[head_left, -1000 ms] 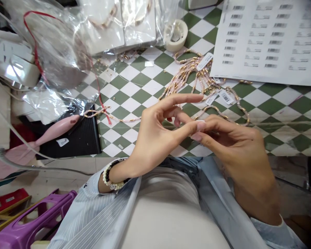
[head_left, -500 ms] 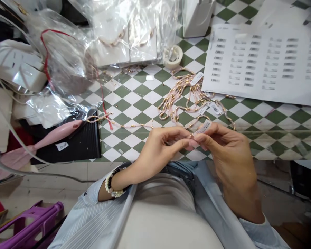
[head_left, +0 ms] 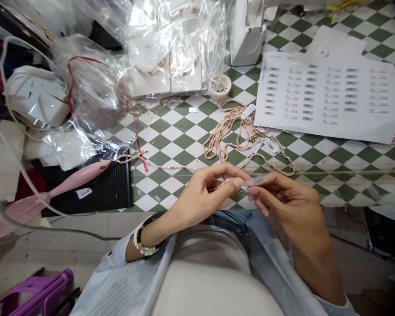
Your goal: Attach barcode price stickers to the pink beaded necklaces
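My left hand (head_left: 207,188) is closed in a pinch, thumb against index finger, with part of a pink-and-gold beaded strand (head_left: 173,167) running into it from the left. Opposite it, my right hand (head_left: 291,204) pinches a small pale label tag (head_left: 257,180) between thumb and forefinger. The tag's left end lies close to my left fingertips; whether they also grip it I cannot tell. Just beyond the hands lies a heap of pink-and-gold beaded strands (head_left: 219,131), some carrying white barcode tags (head_left: 271,145).
A sheet of barcode labels (head_left: 329,94) lies at the right. At the back are a tape roll (head_left: 212,90), a white dispenser-like holder (head_left: 246,48) and clear plastic bags (head_left: 184,52). A pink handle (head_left: 82,177) and a white cable (head_left: 18,164) lie left.
The view has shifted, so table items appear lower. The tag between the hands now looks flatter and edge-on, and my right hand's lower fingers have spread a little.
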`<act>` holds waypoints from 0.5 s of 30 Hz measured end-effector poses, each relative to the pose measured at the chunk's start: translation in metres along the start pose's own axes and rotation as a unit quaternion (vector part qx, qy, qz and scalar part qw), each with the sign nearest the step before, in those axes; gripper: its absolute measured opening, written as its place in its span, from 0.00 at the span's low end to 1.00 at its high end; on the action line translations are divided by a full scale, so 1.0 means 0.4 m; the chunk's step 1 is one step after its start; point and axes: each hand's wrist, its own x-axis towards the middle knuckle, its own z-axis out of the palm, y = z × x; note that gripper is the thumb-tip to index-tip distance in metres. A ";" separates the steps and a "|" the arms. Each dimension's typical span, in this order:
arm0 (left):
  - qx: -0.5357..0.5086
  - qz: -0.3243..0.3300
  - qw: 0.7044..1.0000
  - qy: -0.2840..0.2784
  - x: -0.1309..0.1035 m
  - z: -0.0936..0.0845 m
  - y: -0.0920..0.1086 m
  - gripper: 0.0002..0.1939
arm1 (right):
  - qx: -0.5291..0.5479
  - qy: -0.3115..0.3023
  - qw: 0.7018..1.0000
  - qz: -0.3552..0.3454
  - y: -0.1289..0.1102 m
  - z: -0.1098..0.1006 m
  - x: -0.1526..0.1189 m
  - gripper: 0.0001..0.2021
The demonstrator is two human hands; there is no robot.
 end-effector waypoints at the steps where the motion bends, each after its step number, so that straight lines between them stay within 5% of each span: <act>1: 0.006 -0.001 1.000 -0.003 0.001 0.001 -0.003 0.15 | -0.024 0.015 1.000 -0.006 -0.001 -0.006 -0.005 0.09; 8: 0.218 0.090 0.971 0.037 -0.018 -0.024 -0.013 0.15 | -0.232 0.082 0.969 -0.031 0.001 -0.084 -0.029 0.09; 11: 0.380 0.119 0.915 0.063 -0.064 -0.089 0.017 0.09 | -0.301 0.118 0.946 -0.036 0.004 -0.146 -0.032 0.06; 15: 0.473 0.144 0.862 0.110 -0.158 -0.198 0.074 0.06 | -0.349 0.145 0.925 -0.029 0.007 -0.213 -0.034 0.06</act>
